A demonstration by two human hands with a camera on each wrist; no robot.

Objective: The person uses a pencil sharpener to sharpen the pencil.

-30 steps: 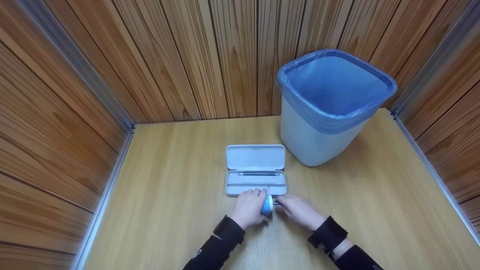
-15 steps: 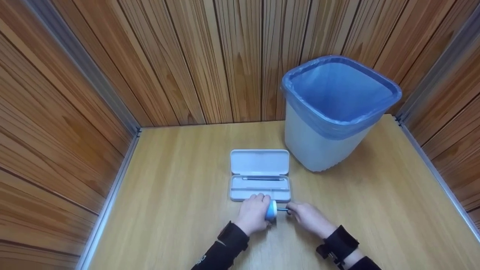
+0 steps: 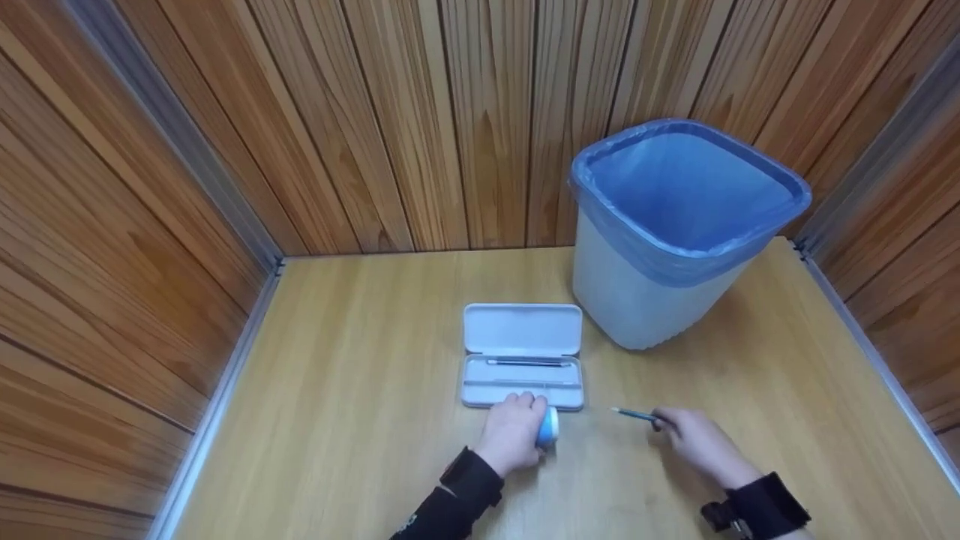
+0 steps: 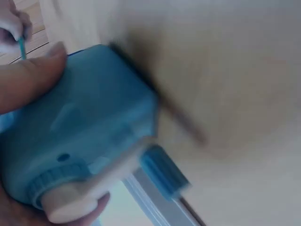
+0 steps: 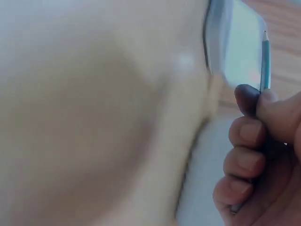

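My left hand (image 3: 512,433) grips a blue hand-crank pencil sharpener (image 4: 101,101) lying on its side on the table. Its crank with a blue knob (image 4: 164,172) shows in the left wrist view. To the right, my right hand (image 3: 701,442) pinches a teal pencil (image 5: 265,66) between thumb and index finger, the other fingers curled. The pencil's pointed tip faces left toward the sharpener, apart from it. Just beyond my left hand lies an open white pencil case (image 3: 523,328), with a dark pencil (image 3: 529,363) in its back compartment.
A whitish waste bin (image 3: 637,300) lined with a blue bag (image 3: 660,262) stands at the back right. Wood-panelled walls (image 3: 495,135) enclose the wooden table (image 3: 360,375) at the back and both sides.
My right hand has drawn the pencil out of the sharpener and moved right with it, so the tip now shows. My left hand keeps holding the sharpener. The head view has shifted slightly.
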